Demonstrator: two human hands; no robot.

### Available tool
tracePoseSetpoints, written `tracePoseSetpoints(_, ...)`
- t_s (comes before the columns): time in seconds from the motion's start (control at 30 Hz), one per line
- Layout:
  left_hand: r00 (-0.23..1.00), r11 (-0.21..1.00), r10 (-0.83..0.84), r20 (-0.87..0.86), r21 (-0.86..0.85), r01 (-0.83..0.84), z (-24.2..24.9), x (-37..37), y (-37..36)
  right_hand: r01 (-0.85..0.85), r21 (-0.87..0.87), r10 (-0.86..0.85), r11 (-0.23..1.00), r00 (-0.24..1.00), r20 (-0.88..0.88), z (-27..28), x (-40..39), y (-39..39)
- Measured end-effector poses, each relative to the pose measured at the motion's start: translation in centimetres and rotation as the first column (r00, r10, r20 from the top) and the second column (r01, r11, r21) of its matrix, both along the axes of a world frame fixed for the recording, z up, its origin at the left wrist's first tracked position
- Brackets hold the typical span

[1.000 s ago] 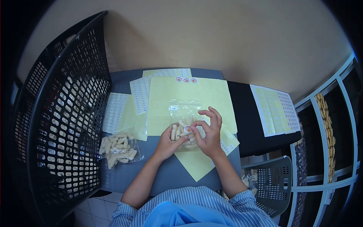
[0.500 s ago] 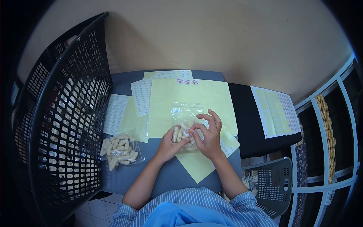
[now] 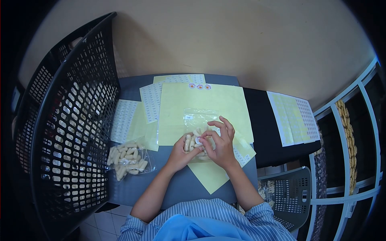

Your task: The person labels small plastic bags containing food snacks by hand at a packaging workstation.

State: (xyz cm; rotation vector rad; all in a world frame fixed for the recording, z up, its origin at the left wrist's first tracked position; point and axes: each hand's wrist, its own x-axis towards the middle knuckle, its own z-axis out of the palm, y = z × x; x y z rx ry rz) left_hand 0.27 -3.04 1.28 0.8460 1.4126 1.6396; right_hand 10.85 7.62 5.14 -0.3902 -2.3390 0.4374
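Note:
My left hand [image 3: 181, 153] is closed round the left side of a clear plastic bag [image 3: 199, 116] filled with pale, finger-shaped pieces. Its thumb lies across the front of the bag. A round sticker [image 3: 198, 140] sits on the bag's front, partly covered by my right hand [image 3: 220, 145]. The thumb and index finger of that hand are pinched at the sticker, while the other fingers are raised. Beneath the bag lies a large yellow backing sheet [image 3: 181, 96] with several round stickers [image 3: 200, 86] along its top edge.
A second filled bag [image 3: 129, 159] lies at the left of the grey table [image 3: 138, 192]. Beside it stands a tall black basket [image 3: 72, 120]. Label sheets [image 3: 124, 116] overlap behind, and another sticker sheet [image 3: 295, 118] rests on black cloth. A lower basket [image 3: 287, 197] is at right.
My right thumb has moved over the sticker, covering more of it. The bag and both hands have barely shifted.

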Motion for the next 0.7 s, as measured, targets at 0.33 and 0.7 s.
tracePoseSetpoints(0.33, 0.999, 1.000, 0.017, 0.039, -0.006, -0.017, 0.2, 0.0, 0.1, -0.023, -0.056, 0.023, 0.998, 1.000, 0.010, 0.0, -0.1, 0.1)
tracePoseSetpoints(0.7, 0.998, 1.000, 0.000, 0.070, 0.010, 0.000, 0.5, 0.1, 0.0, -0.057, -0.465, -0.014, 0.883, 0.989, -0.148, -1.7, -0.5, 0.2)
